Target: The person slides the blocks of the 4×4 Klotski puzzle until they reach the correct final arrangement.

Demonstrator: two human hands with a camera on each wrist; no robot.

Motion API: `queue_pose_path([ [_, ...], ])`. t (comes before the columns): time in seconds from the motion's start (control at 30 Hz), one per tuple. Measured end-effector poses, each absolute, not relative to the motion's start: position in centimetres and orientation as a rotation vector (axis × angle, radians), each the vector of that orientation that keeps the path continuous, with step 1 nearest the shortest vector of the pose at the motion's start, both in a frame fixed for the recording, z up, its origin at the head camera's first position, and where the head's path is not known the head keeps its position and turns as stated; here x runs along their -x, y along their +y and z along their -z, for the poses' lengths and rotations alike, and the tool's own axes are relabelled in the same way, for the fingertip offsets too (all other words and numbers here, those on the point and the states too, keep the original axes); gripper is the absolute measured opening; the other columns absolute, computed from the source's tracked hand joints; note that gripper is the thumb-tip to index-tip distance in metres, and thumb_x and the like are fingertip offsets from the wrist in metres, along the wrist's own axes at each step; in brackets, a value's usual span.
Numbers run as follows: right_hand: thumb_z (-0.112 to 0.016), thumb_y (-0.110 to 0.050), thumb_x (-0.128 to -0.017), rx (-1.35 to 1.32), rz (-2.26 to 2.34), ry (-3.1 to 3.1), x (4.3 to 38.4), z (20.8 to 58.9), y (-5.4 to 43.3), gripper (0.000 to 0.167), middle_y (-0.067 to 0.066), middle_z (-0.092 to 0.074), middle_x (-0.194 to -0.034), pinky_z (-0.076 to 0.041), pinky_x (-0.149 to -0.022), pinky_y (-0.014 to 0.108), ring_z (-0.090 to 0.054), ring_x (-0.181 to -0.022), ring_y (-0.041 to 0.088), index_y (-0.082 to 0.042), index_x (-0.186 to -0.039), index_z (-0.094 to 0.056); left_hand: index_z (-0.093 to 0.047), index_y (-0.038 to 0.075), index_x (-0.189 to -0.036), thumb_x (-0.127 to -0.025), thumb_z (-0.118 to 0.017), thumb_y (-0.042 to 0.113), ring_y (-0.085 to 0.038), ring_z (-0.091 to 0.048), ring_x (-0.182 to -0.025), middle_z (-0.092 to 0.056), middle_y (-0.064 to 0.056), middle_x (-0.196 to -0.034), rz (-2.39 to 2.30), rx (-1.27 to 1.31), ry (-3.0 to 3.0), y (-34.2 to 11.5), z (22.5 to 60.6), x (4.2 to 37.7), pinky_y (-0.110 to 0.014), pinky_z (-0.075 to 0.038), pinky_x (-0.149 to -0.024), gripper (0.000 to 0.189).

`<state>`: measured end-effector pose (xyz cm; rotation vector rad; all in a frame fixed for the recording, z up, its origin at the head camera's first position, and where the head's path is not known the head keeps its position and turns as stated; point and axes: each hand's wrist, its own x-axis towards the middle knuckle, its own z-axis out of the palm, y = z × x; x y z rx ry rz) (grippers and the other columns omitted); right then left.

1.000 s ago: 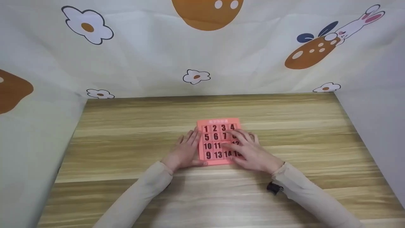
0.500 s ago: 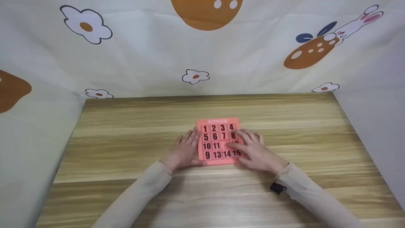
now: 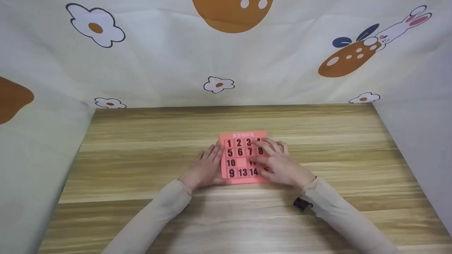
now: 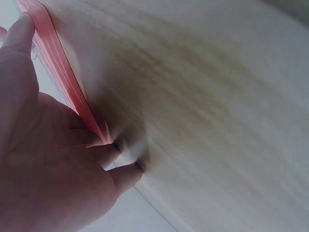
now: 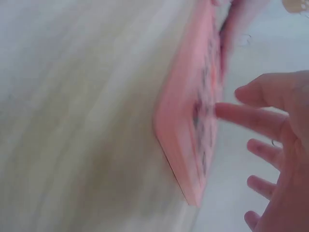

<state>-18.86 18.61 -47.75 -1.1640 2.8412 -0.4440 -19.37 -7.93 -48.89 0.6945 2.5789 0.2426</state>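
A pink number slide puzzle (image 3: 241,180) lies flat on the wooden table, with black-numbered tiles in rows. The gap in its third row sits just right of the 10 tile (image 3: 231,163). My left hand (image 3: 204,170) rests along the puzzle's left side, fingers straight and thumb at the bottom left corner. Over the right part of the board, my right hand (image 3: 282,165) has its fingers spread, one fingertip on the 11 tile (image 3: 251,163). In the right wrist view an extended finger (image 5: 251,118) reaches the tile face. That hand hides some tiles along the right side.
A wood-grain table (image 3: 159,130) surrounds the puzzle. Behind it hangs a pale cloth (image 3: 159,63) printed with flowers, carrots and a rabbit, and pale walls (image 3: 416,116) close in both sides. A black band (image 3: 302,204) shows at the right wrist.
The 11 tile has slid right, so the gap has passed from the third column to the second. My right hand shifted right, then back left. My left hand stays in place.
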Motion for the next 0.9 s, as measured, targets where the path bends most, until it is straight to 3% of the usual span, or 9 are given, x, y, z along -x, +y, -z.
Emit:
queue_pose_path([
  [0.1, -0.056, -0.037, -0.095, 1.228, 0.359, 2.778, 18.8, 48.1, 17.0, 0.044, 0.014, -0.025, -0.156, -0.017, -0.107, 0.066, -0.019, -0.14, 0.042, -0.024, -0.138, -0.056, 0.0, 0.003, -0.154, -0.083, -0.053, 0.07, -0.031, 0.002, -0.145, 0.008, -0.014, -0.16, -0.237, -0.702, 2.585, -8.0, 48.9, 19.3, -0.048, -0.006, -0.116, 0.111],
  [0.2, -0.049, -0.043, -0.099, 1.255, 0.294, 2.729, 18.7, 48.4, 15.8, 0.046, 0.012, -0.022, -0.157, -0.014, -0.109, 0.065, -0.016, -0.142, 0.041, -0.028, -0.142, -0.051, 0.0, 0.003, -0.154, -0.082, -0.052, 0.071, -0.031, 0.002, -0.145, 0.008, -0.013, -0.159, -0.229, -0.712, 2.591, -7.9, 49.0, 19.3, -0.049, -0.006, -0.116, 0.112],
  [0.4, -0.055, -0.039, -0.096, 1.185, 0.338, 2.826, 18.2, 48.2, 16.8, 0.037, 0.01, -0.03, -0.155, -0.016, -0.108, 0.067, -0.019, -0.141, 0.039, -0.023, -0.127, -0.065, 0.002, 0.003, -0.154, -0.082, -0.053, 0.071, -0.03, 0.002, -0.145, 0.009, -0.013, -0.159, -0.231, -0.707, 2.59, -7.9, 49.0, 19.3, -0.048, -0.006, -0.116, 0.113],
  [0.63, -0.054, -0.044, -0.096, 1.41, 0.357, 2.688, 17.4, 48.5, 17.2, 0.043, 0.012, -0.02, -0.158, -0.014, -0.106, 0.07, -0.015, -0.141, 0.044, -0.03, -0.136, -0.058, 0.001, 0.002, -0.154, -0.083, -0.055, 0.068, -0.032, 0.001, -0.145, 0.008, -0.014, -0.16, -0.225, -0.707, 2.591, -8.1, 48.9, 19.5, -0.049, -0.006, -0.116, 0.112],
  [0.9, -0.055, -0.041, -0.096, 1.309, 0.346, 2.821, 17.8, 48.7, 16.2, 0.038, 0.011, -0.025, -0.157, -0.016, -0.106, 0.07, -0.016, -0.141, 0.045, -0.03, -0.132, -0.061, 0.0, 0.002, -0.154, -0.084, -0.054, 0.068, -0.032, 0.001, -0.145, 0.008, -0.015, -0.16, -0.23, -0.711, 2.587, -7.9, 49.0, 19.4, -0.05, -0.006, -0.116, 0.111],
])
